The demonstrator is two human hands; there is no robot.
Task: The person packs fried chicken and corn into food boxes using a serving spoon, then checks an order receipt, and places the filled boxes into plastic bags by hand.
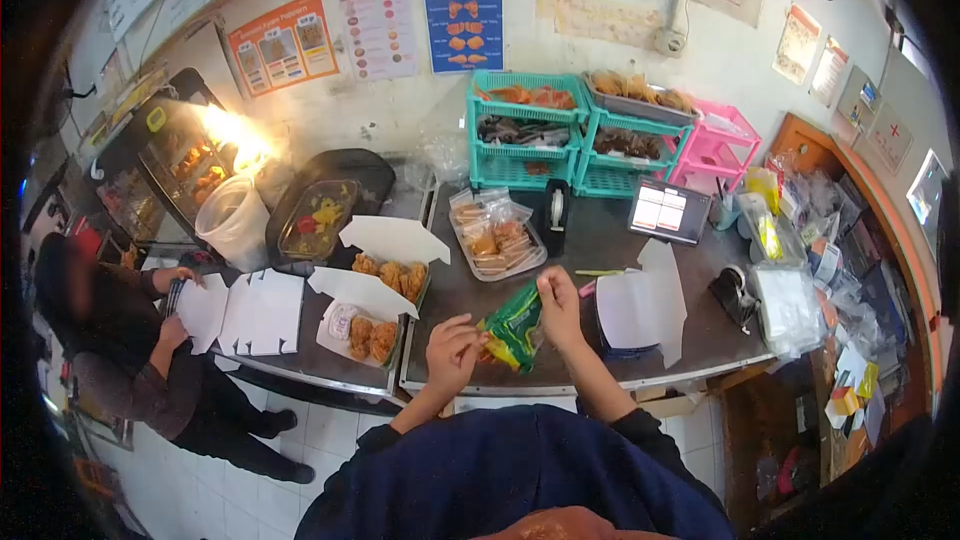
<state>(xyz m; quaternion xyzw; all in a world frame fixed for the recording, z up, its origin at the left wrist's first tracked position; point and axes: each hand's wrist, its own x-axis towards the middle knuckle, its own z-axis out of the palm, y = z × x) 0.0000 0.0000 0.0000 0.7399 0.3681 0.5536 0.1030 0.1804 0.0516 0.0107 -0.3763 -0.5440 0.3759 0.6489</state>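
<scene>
A shiny green packet (517,328) with yellow parts hangs over the counter's front edge between my two hands. My right hand (560,308) is closed on its upper right corner. The fingers of my left hand (452,352) pinch its left side, where yellow and red show. Left of my hands, an open box (343,352) holds fried chicken pieces (372,337) and a white wrapped bundle (342,323). Behind it, another open box (415,237) holds more fried chicken (402,277). To the right stands an open white box (630,312), its lid raised.
A tray of small bagged packets (497,240), a tablet (668,210) and stacked green baskets (527,150) stand behind. A tape dispenser (736,297) and plastic bags (788,308) lie right. At the left, another person (125,360) holds white cardboard (205,312) beside flat white boxes (262,312).
</scene>
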